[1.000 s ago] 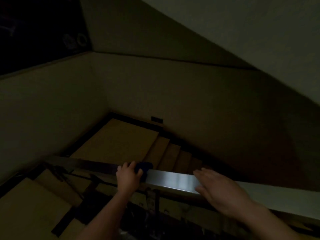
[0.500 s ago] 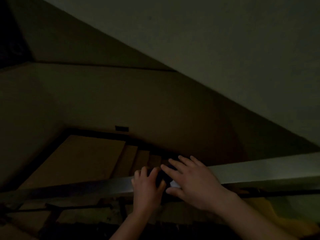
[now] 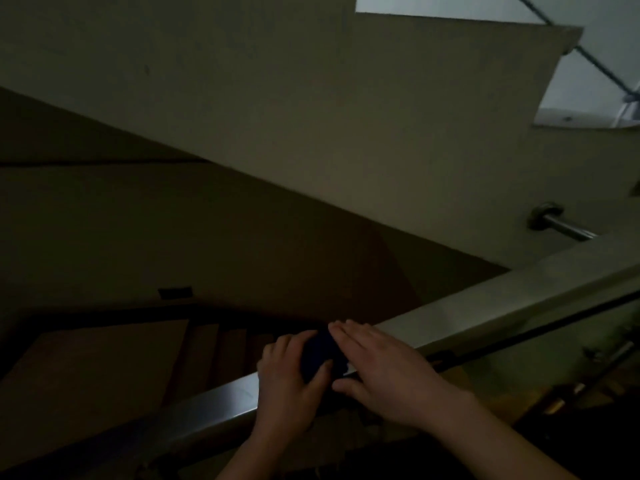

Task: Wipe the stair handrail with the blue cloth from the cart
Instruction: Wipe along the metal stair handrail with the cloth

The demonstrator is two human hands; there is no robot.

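The flat metal handrail [image 3: 491, 308] runs from lower left up to the right edge in a dim stairwell. The dark blue cloth [image 3: 317, 355] lies bunched on the rail between my two hands. My left hand [image 3: 285, 386] grips the cloth against the rail, thumb on its near side. My right hand [image 3: 379, 370] lies flat on the rail just right of the cloth, fingers spread, its fingertips touching the cloth's edge. Most of the cloth is hidden by the hands.
Below the rail, wooden steps [image 3: 221, 351] descend to a landing [image 3: 93, 372] at lower left. A plain wall [image 3: 311, 133] rises beyond. A wall bracket with a round bar [image 3: 554, 221] sticks out at right. Dark balustrade parts [image 3: 602, 355] hang under the rail.
My view has swung up and to the right along the rail. My right hand came down onto the rail beside the cloth; my left hand slid the cloth rightward, up the rail.
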